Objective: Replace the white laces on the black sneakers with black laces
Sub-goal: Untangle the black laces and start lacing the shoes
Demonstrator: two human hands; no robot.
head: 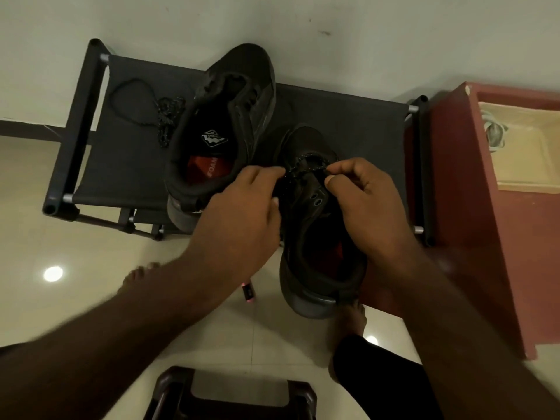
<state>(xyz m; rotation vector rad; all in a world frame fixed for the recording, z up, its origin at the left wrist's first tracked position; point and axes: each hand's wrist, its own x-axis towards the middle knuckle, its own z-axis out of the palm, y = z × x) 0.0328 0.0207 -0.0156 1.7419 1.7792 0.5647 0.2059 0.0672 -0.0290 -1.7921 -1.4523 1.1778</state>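
Relacing is underway on 1 of 2 black sneakers. The near sneaker (321, 268) has its toe on the fabric rack (127, 165) and its heel past the front edge. The left hand (242, 207) and right hand (363, 201) each pinch the black lace (309, 165) at the toe-end eyelets. Next, the ends likely need threading through the open eyelets (316, 200) above. On the rack, against a pale wall over glossy tiles, lie the second sneaker (218, 125) and a spare black lace (165, 116) — white laces (494, 133) sit in a tray (530, 165) to the right.
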